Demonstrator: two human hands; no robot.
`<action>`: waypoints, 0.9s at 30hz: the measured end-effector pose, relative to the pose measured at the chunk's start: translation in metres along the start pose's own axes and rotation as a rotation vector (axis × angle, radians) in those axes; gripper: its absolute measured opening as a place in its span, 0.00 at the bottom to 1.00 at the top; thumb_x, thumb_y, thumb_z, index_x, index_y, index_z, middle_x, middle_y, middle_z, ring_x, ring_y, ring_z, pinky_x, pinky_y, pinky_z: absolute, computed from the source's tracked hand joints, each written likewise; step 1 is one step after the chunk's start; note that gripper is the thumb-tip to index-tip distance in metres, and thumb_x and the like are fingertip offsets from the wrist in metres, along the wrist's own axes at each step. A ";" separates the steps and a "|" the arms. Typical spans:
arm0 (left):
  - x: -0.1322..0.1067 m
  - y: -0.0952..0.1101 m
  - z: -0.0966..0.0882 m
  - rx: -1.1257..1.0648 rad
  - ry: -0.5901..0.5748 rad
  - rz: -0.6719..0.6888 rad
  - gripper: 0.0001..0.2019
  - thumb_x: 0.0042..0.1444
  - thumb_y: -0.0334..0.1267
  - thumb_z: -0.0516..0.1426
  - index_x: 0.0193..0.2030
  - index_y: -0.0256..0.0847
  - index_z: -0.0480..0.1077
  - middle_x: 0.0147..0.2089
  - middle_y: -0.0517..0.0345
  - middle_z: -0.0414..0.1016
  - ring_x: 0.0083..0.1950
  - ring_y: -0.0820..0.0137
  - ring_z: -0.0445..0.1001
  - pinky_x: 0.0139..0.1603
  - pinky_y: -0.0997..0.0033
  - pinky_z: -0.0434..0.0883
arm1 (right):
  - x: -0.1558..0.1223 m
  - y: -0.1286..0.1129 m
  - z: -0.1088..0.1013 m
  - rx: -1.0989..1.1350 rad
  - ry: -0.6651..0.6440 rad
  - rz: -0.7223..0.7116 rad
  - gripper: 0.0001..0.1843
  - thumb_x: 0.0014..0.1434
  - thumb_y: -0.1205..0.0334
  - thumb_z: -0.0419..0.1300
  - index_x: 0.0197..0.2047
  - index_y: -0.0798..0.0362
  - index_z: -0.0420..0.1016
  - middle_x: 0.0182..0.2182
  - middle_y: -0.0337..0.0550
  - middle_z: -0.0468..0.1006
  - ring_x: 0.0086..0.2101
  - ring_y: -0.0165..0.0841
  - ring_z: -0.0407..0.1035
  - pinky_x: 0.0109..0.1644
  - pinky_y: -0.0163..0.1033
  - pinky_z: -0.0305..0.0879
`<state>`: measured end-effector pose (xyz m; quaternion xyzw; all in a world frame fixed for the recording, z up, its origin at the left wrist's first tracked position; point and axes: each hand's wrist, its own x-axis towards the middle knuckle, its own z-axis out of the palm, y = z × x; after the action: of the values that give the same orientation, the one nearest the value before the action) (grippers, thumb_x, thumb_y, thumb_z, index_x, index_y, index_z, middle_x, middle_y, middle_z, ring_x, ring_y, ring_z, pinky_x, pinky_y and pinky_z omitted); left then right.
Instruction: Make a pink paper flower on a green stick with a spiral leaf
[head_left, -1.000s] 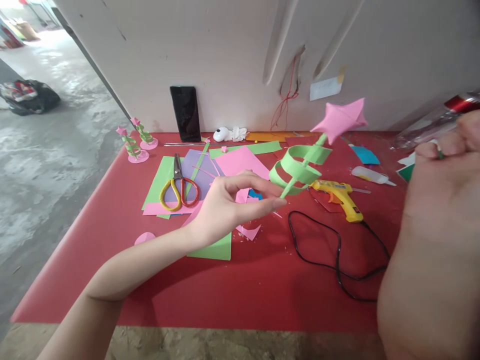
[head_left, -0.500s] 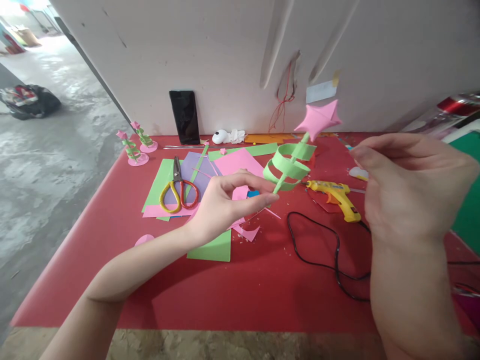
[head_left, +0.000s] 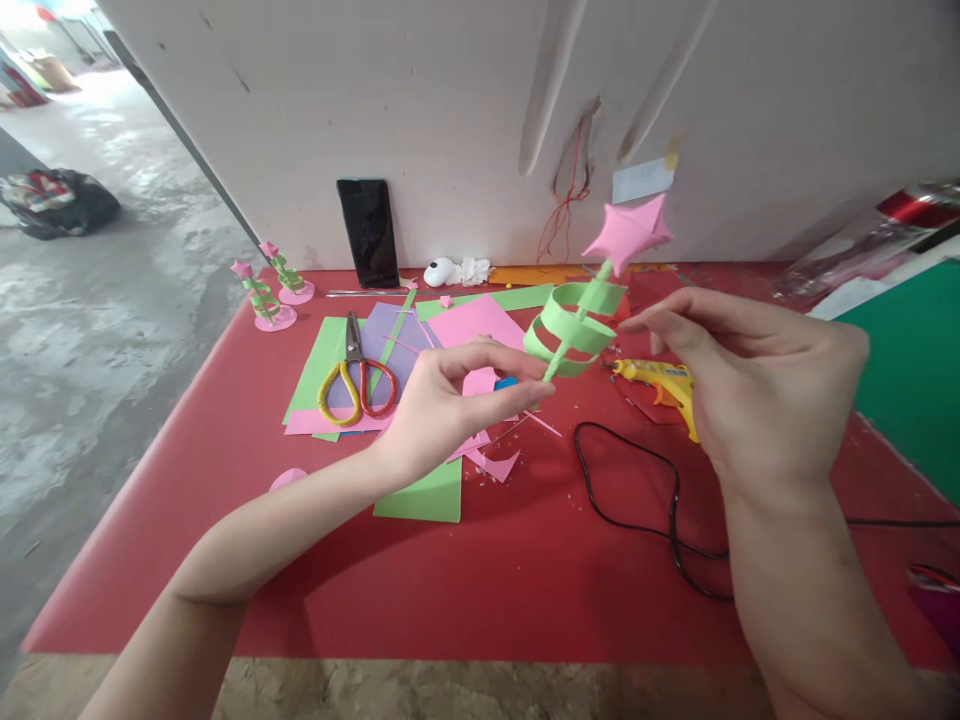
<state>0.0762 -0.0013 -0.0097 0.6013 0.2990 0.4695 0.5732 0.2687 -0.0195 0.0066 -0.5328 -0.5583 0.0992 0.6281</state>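
Observation:
My left hand [head_left: 457, 400] pinches the lower end of a paper flower's green stem between thumb and fingers. The paper flower [head_left: 577, 320] leans to the right, with a puffy pink star at its top and a light green paper strip coiled round the stem. To the right of the coil is my right hand [head_left: 757, 380], its fingers drawn together and nothing visible in them. Its fingertips are close to the coil; whether they touch it I cannot tell. Behind that hand lies a yellow glue gun [head_left: 660, 385], its handle partly hidden.
Scissors [head_left: 356, 375] lie on coloured paper sheets [head_left: 420, 500] and scraps. Two smaller paper flowers [head_left: 262, 300] stand at the back left. A black phone [head_left: 369, 235] leans against the wall. A black cord [head_left: 630, 525] loops across the red table [head_left: 450, 610]; a bottle [head_left: 885, 235] lies at the right.
My right hand has moved left, towards the paper flower, and now covers part of the glue gun. The flower has shifted slightly left in my left hand.

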 end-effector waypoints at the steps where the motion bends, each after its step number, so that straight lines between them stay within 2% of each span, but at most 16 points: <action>1: 0.000 0.000 0.000 0.004 0.002 0.002 0.02 0.48 0.37 0.66 0.28 0.46 0.78 0.31 0.63 0.78 0.34 0.76 0.73 0.39 0.73 0.71 | -0.001 0.000 0.000 -0.016 -0.018 0.003 0.06 0.53 0.67 0.66 0.26 0.50 0.81 0.21 0.35 0.76 0.24 0.25 0.67 0.28 0.33 0.64; 8: 0.003 0.000 0.000 0.014 0.035 0.005 0.03 0.48 0.36 0.66 0.27 0.45 0.77 0.32 0.63 0.79 0.35 0.75 0.75 0.41 0.72 0.72 | -0.001 0.005 -0.006 -0.184 -0.190 0.007 0.09 0.61 0.58 0.59 0.34 0.51 0.80 0.26 0.39 0.80 0.25 0.25 0.68 0.33 0.34 0.67; 13: 0.004 -0.002 -0.001 -0.037 0.046 -0.019 0.03 0.47 0.36 0.67 0.27 0.46 0.78 0.32 0.64 0.79 0.36 0.76 0.75 0.38 0.75 0.73 | 0.003 0.016 -0.003 -0.305 -0.231 0.027 0.17 0.57 0.55 0.62 0.20 0.52 0.73 0.14 0.36 0.71 0.19 0.27 0.66 0.29 0.37 0.63; 14: 0.004 -0.003 -0.001 -0.047 0.049 -0.027 0.03 0.47 0.37 0.67 0.28 0.46 0.78 0.33 0.64 0.80 0.37 0.76 0.76 0.38 0.75 0.73 | 0.004 0.019 -0.002 -0.327 -0.217 0.025 0.13 0.55 0.57 0.64 0.22 0.52 0.74 0.16 0.36 0.73 0.19 0.28 0.66 0.29 0.37 0.63; 15: 0.005 -0.003 -0.001 -0.054 0.053 -0.035 0.03 0.47 0.37 0.67 0.28 0.46 0.78 0.33 0.64 0.80 0.37 0.76 0.76 0.38 0.75 0.73 | 0.005 0.022 -0.002 -0.348 -0.208 0.019 0.06 0.52 0.61 0.65 0.26 0.51 0.76 0.21 0.37 0.77 0.21 0.28 0.67 0.30 0.38 0.63; 16: 0.005 -0.004 -0.001 -0.058 0.059 -0.043 0.03 0.47 0.38 0.67 0.29 0.46 0.78 0.34 0.63 0.80 0.37 0.75 0.76 0.38 0.75 0.74 | 0.006 0.025 -0.002 -0.367 -0.209 0.013 0.03 0.50 0.65 0.65 0.32 0.50 0.78 0.28 0.38 0.80 0.23 0.29 0.68 0.31 0.38 0.64; 17: 0.006 -0.005 -0.001 -0.061 0.064 -0.048 0.03 0.47 0.38 0.67 0.29 0.46 0.78 0.34 0.63 0.80 0.37 0.75 0.76 0.38 0.75 0.74 | 0.006 0.026 -0.002 -0.385 -0.218 0.007 0.10 0.49 0.68 0.65 0.37 0.49 0.78 0.34 0.39 0.81 0.25 0.29 0.69 0.32 0.39 0.64; 18: 0.006 -0.005 -0.001 -0.064 0.068 -0.049 0.04 0.47 0.39 0.67 0.29 0.45 0.78 0.34 0.63 0.79 0.37 0.75 0.76 0.37 0.75 0.74 | 0.006 0.025 -0.003 -0.394 -0.238 0.001 0.12 0.49 0.69 0.64 0.39 0.48 0.78 0.37 0.40 0.81 0.26 0.30 0.69 0.32 0.39 0.64; 19: 0.007 -0.006 -0.001 -0.067 0.072 -0.048 0.04 0.46 0.39 0.67 0.29 0.45 0.78 0.33 0.63 0.79 0.36 0.75 0.75 0.37 0.75 0.74 | 0.005 0.023 -0.003 -0.384 -0.279 0.003 0.10 0.51 0.67 0.63 0.38 0.47 0.78 0.37 0.40 0.81 0.26 0.30 0.69 0.32 0.39 0.64; 20: 0.008 -0.006 -0.001 -0.074 0.075 -0.043 0.04 0.46 0.38 0.68 0.29 0.46 0.78 0.32 0.63 0.78 0.35 0.76 0.75 0.37 0.75 0.73 | 0.003 0.019 -0.004 -0.357 -0.334 0.012 0.05 0.53 0.64 0.62 0.35 0.47 0.78 0.35 0.39 0.81 0.26 0.30 0.69 0.31 0.38 0.64; 21: 0.009 -0.007 -0.002 -0.084 0.078 -0.039 0.04 0.46 0.38 0.68 0.29 0.46 0.78 0.30 0.64 0.77 0.34 0.77 0.74 0.36 0.76 0.73 | 0.000 0.013 -0.004 -0.316 -0.399 0.025 0.05 0.56 0.60 0.61 0.32 0.47 0.78 0.31 0.39 0.81 0.25 0.30 0.69 0.30 0.38 0.64; 23: 0.010 -0.009 -0.002 -0.109 0.077 -0.039 0.04 0.45 0.36 0.68 0.28 0.47 0.78 0.28 0.65 0.76 0.32 0.78 0.73 0.35 0.78 0.72 | -0.007 0.001 -0.002 -0.212 -0.546 0.063 0.11 0.59 0.55 0.58 0.29 0.47 0.79 0.27 0.38 0.81 0.23 0.29 0.69 0.28 0.36 0.65; 25: 0.011 -0.011 -0.003 -0.133 0.072 -0.057 0.05 0.44 0.35 0.69 0.28 0.47 0.78 0.27 0.66 0.76 0.31 0.79 0.72 0.35 0.77 0.72 | -0.015 -0.010 0.003 -0.121 -0.636 0.084 0.10 0.58 0.57 0.59 0.29 0.48 0.80 0.27 0.38 0.82 0.23 0.28 0.70 0.26 0.35 0.65; 27: 0.011 -0.012 -0.003 -0.150 0.059 -0.078 0.05 0.43 0.36 0.69 0.28 0.46 0.79 0.27 0.65 0.77 0.31 0.78 0.73 0.37 0.75 0.73 | -0.022 -0.016 0.008 -0.059 -0.649 0.095 0.07 0.57 0.60 0.60 0.32 0.48 0.80 0.28 0.38 0.82 0.23 0.29 0.71 0.25 0.34 0.66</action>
<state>0.0803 0.0120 -0.0193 0.5306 0.3027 0.4855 0.6254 0.2469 -0.0372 0.0046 -0.5169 -0.7064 0.2770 0.3963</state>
